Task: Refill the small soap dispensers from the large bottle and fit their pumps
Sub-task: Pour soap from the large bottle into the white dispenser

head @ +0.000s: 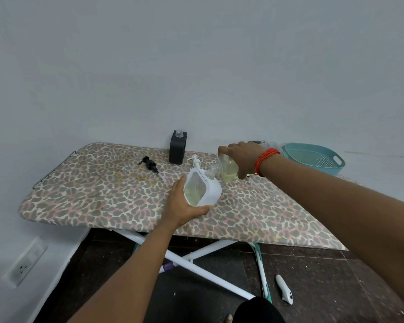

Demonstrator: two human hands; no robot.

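On my feed, the left hand [184,206] grips the white dispenser [205,192] from below, fingers curled round it, tilted over the middle of the ironing board [91,201]. The right hand [243,157] clasps the large clear bottle [228,170], tipped so its neck meets the dispenser's opening. The black dispenser [177,149] stands at the far edge, with the black pump [149,164] and white pump [196,160] lying nearby.

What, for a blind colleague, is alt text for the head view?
The right hand tips a bottle of yellowish liquid toward a white dispenser in the left hand, over a leopard-print ironing board. A black dispenser and two pumps sit behind.
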